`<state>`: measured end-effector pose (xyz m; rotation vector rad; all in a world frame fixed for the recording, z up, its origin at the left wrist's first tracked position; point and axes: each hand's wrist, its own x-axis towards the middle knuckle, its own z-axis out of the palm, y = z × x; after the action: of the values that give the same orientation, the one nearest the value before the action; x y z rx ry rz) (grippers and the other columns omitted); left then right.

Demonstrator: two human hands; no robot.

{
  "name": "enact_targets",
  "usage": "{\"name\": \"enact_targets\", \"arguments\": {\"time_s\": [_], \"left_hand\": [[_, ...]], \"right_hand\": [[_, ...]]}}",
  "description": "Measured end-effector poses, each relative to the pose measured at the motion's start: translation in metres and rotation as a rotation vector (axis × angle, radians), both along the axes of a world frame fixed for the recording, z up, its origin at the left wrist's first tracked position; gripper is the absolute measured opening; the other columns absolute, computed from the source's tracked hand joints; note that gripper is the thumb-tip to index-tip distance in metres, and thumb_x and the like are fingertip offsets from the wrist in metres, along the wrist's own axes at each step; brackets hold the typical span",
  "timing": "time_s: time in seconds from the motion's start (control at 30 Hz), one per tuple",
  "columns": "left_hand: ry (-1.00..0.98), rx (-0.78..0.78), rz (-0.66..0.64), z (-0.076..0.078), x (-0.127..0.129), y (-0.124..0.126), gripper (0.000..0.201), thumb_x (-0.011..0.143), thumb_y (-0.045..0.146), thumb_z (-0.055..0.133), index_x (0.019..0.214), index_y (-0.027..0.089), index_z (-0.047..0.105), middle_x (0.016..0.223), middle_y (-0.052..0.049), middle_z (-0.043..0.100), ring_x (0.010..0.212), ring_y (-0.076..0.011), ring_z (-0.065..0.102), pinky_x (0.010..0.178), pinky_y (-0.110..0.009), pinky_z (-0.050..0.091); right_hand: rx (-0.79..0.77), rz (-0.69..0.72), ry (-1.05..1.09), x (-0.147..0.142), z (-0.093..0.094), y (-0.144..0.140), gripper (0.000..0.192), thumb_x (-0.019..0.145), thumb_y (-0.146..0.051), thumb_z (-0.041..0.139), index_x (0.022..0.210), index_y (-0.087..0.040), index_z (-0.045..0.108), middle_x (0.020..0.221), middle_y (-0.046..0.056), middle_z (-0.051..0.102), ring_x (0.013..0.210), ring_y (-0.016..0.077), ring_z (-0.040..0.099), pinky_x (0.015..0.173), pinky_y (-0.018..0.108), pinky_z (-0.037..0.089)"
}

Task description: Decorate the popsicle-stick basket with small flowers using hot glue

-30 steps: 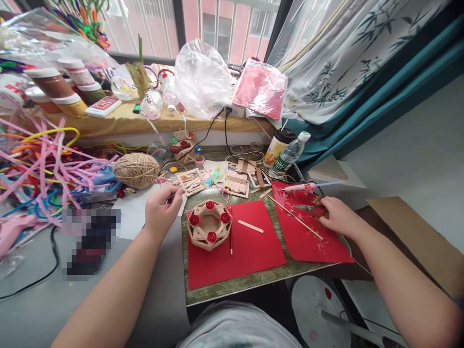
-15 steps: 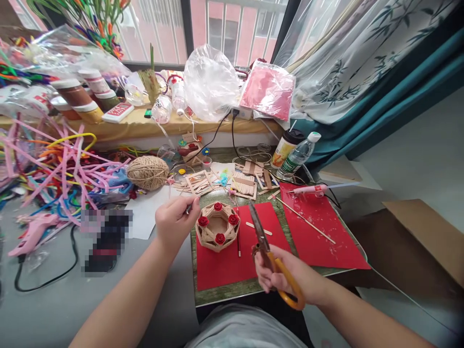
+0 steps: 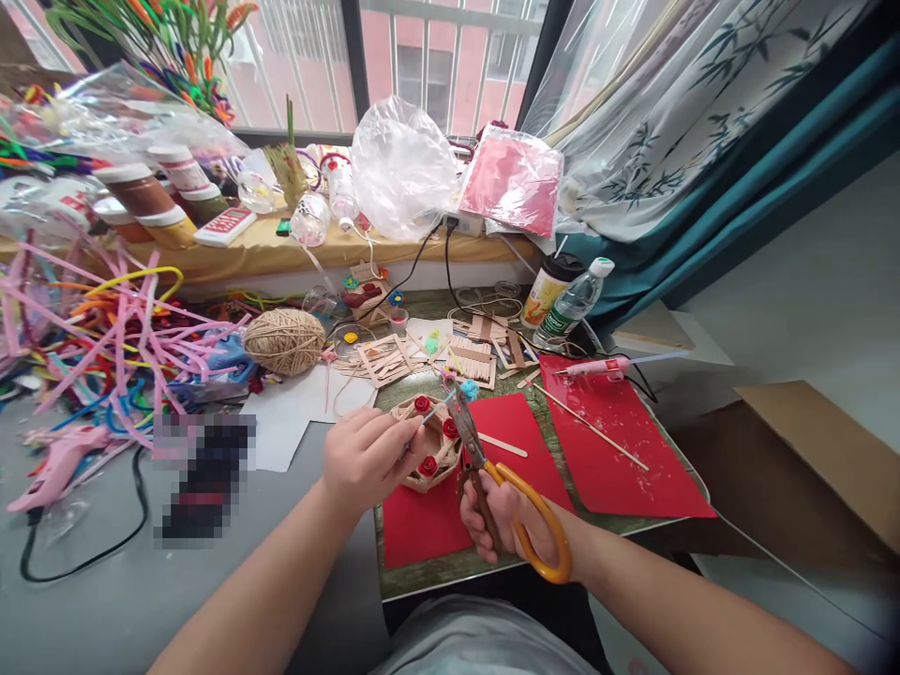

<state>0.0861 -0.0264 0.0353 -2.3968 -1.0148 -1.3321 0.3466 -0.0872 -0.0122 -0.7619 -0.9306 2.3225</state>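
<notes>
My right hand (image 3: 502, 520) grips orange-handled scissors (image 3: 492, 473), with the blades pointing up and away over a round woven basket (image 3: 432, 441) decorated with red roses. My left hand (image 3: 366, 459) pinches a thin blue stem (image 3: 436, 410) with a small blue flower (image 3: 470, 388) at its tip. The stem reaches across to the scissor blades. The basket sits on a red sheet (image 3: 485, 497), partly hidden behind my left hand.
A second red sheet (image 3: 619, 441) carries a thin wooden stick (image 3: 597, 427) and a pink glue gun (image 3: 597, 366). A twine ball (image 3: 285, 340), pipe cleaners (image 3: 119, 328), popsicle-stick frames (image 3: 471, 361), a water bottle (image 3: 573, 300) and a cardboard box (image 3: 822, 450) surround the work spot.
My right hand took scissors from the far red sheet and brought them in front of me, over the basket. My left hand moved right, bringing the blue stem to the blades.
</notes>
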Motion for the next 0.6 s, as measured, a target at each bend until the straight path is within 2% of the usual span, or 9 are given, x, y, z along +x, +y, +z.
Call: {"name": "enact_targets", "arguments": {"time_s": [0.13, 0.27, 0.47, 0.6], "left_hand": [[0.03, 0.014, -0.062, 0.002, 0.007, -0.004, 0.022, 0.085, 0.011, 0.079, 0.1, 0.019, 0.065, 0.068, 0.002, 0.067, 0.058, -0.0136, 0.057, 0.06, -0.03, 0.043], [0.061, 0.041, -0.078, 0.004, 0.011, -0.005, 0.021, 0.084, 0.012, 0.079, 0.1, 0.019, 0.066, 0.063, 0.003, 0.064, 0.057, -0.014, 0.056, 0.059, -0.03, 0.042], [0.092, 0.048, -0.098, 0.008, 0.014, -0.004, 0.017, 0.086, 0.013, 0.075, 0.097, 0.02, 0.065, 0.06, 0.004, 0.061, 0.054, -0.0136, 0.052, 0.058, -0.03, 0.041], [0.083, 0.023, -0.084, 0.005, 0.014, -0.003, 0.017, 0.086, 0.012, 0.075, 0.095, 0.022, 0.064, 0.061, 0.005, 0.061, 0.055, -0.0134, 0.053, 0.058, -0.03, 0.041]], "right_hand": [[-0.012, -0.068, -0.022, -0.005, 0.013, 0.006, 0.072, 0.081, -0.092, 0.06, 0.098, -0.024, 0.046, 0.081, -0.004, 0.046, 0.061, 0.0101, 0.043, 0.055, 0.023, 0.039], [-0.021, -0.085, -0.066, -0.008, 0.023, 0.009, 0.074, 0.079, -0.095, 0.057, 0.094, -0.023, 0.047, 0.078, -0.004, 0.046, 0.06, 0.0102, 0.041, 0.055, 0.024, 0.039], [-0.044, -0.113, -0.078, -0.01, 0.021, 0.01, 0.073, 0.08, -0.096, 0.054, 0.09, -0.023, 0.047, 0.076, -0.005, 0.044, 0.058, 0.0103, 0.038, 0.053, 0.023, 0.037], [-0.036, -0.122, -0.083, -0.008, 0.018, 0.01, 0.072, 0.081, -0.095, 0.053, 0.089, -0.023, 0.047, 0.075, -0.005, 0.044, 0.058, 0.0106, 0.038, 0.053, 0.024, 0.038]]}}
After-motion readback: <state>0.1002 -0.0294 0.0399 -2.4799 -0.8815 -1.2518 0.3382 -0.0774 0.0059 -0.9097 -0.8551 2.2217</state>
